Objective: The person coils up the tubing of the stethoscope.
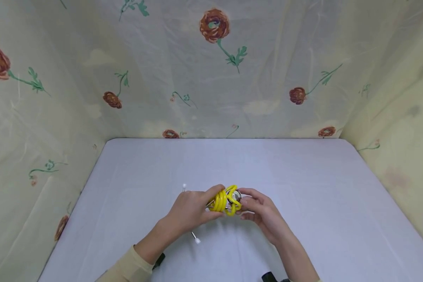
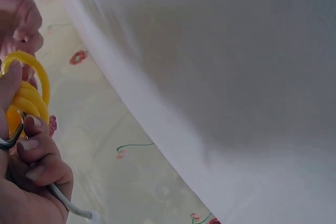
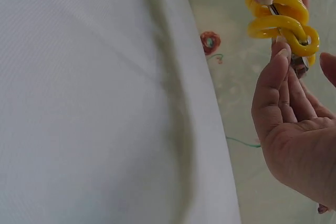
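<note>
A stethoscope with yellow tubing (image 1: 219, 201) is held between both hands above the table. Its tubing is wound into a bundle, with a loop around the round metal chestpiece (image 1: 236, 195). My left hand (image 1: 189, 207) grips the coils, thumb and fingers on either side. On the far side of that hand a white ear tip (image 1: 185, 185) sticks out, and another ear tip (image 1: 197, 241) shows on the near side. My right hand (image 1: 266, 215) pinches the chestpiece end with its fingertips. In the right wrist view, the chestpiece (image 3: 300, 66) is partly covered by tubing and fingers.
The table (image 1: 155, 164) has a white cover and rounded far corners. Flower-patterned curtains (image 1: 261, 78) hang behind it and at both sides. Dark wrist-mounted devices (image 1: 269, 277) show at the bottom edge of the head view.
</note>
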The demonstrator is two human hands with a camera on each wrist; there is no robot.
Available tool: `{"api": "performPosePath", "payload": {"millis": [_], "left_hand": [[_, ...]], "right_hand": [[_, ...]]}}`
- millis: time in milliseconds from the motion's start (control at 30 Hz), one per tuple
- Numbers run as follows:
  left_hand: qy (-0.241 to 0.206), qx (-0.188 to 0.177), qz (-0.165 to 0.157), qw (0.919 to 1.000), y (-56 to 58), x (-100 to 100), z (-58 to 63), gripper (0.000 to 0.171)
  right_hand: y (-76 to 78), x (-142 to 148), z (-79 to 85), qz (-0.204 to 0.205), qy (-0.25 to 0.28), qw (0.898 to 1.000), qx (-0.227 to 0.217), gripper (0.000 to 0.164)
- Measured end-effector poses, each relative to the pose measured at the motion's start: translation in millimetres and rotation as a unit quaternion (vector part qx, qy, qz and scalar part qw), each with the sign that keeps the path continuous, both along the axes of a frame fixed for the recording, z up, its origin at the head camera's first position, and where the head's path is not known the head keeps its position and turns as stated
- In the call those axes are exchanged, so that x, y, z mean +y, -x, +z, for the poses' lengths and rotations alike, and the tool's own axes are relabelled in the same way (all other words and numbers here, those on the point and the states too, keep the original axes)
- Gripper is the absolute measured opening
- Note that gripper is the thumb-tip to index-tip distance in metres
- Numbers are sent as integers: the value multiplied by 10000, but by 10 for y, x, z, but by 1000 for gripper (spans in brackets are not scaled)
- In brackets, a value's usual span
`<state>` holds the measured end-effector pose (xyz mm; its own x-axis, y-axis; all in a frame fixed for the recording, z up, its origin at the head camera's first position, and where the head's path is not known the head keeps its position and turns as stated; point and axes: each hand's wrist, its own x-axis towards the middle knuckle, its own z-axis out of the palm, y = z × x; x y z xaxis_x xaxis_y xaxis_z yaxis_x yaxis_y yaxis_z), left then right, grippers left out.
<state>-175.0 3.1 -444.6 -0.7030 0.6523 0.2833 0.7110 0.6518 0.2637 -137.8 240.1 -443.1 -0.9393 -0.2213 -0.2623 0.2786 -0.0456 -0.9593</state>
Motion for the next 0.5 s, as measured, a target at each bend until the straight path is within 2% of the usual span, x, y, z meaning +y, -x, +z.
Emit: {"api": "performPosePath", "payload": {"millis": [200,300,400,500], "left_hand": [[39,-347,-256,9991,89,-24,-37,69],[19,-740,-348,9967,127,-28,-50,69],[81,-1197,-293,9923,159,-41,-70,66],[200,-1403,-176,9898,184,-69,-100,59]], "right_hand": [[59,3,-31,-218,-451,9987,71,45],[113,4,-68,-334,-704,9970,37,40],[142,11,-120,-442,-898,9950,-45,37],[153,8,-170,-495,-1006,9936,-108,37]]}}
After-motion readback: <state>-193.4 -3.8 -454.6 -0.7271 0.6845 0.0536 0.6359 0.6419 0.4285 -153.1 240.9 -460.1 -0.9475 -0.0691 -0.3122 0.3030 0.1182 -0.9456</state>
